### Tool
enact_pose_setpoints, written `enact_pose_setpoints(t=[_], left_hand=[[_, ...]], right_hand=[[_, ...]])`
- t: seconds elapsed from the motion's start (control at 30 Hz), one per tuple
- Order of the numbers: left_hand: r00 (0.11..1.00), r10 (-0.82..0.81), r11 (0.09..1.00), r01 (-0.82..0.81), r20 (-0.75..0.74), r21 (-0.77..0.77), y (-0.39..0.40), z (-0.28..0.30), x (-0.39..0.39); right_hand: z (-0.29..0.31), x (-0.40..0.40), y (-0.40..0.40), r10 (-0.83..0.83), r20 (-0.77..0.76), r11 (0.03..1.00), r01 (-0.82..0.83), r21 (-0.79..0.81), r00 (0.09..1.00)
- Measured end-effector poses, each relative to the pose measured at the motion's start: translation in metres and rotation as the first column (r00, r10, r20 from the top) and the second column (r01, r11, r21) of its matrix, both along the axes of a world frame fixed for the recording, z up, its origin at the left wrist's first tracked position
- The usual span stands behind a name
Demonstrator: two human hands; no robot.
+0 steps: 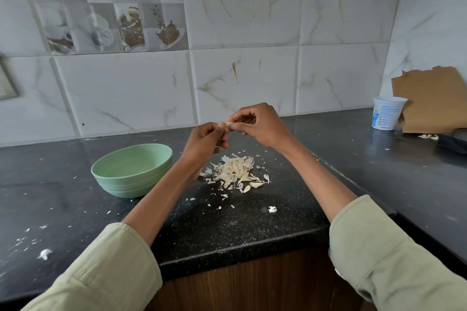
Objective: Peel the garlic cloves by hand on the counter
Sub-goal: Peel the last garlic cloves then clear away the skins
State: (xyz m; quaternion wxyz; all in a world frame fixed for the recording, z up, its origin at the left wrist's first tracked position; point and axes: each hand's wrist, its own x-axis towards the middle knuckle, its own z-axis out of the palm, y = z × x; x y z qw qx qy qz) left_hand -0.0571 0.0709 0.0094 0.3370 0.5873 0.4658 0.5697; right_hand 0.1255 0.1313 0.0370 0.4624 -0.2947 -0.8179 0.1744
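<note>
Above the counter (227, 222), both hands' curled fingers pinch one garlic clove (229, 124).

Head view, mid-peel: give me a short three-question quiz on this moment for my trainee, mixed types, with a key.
1. True or false: the garlic clove is pinched between the left hand and the right hand, raised off the counter.
2. Multiple choice: the pile of skins lies A) inside the green bowl; B) on the counter to the right of the bowl, below the hands; C) beside the white cup.
3. Short answer: what brown thing leans on the wall behind the white cup?

Key
1. True.
2. B.
3. A torn piece of cardboard.
</note>
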Motion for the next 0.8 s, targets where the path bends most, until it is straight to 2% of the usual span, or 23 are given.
enact_pose_setpoints(t=[0.23,0.4,0.57,0.8], left_hand=[[0.992,0.118,0.992,-0.116,-0.04,0.049,0.0,0.001,-0.005],[0.955,0.191,0.979,-0.168,-0.228,0.115,0.001,-0.002,-0.005],[0.818,0.264,0.962,-0.185,-0.511,0.201,0.005,-0.009,-0.007],[0.732,0.305,0.952,-0.208,-0.61,0.226,0.003,-0.009,-0.006]], right_hand=[[0.001,0.001,-0.001,-0.076,0.019,0.997,0.075,0.035,0.997],[-0.001,0.001,0.001,-0.104,0.031,0.994,0.102,0.043,0.994],[-0.003,0.003,0.003,-0.109,0.044,0.994,0.108,0.026,0.993],[-0.003,0.003,0.004,-0.078,0.016,0.997,0.078,-0.015,0.997]])
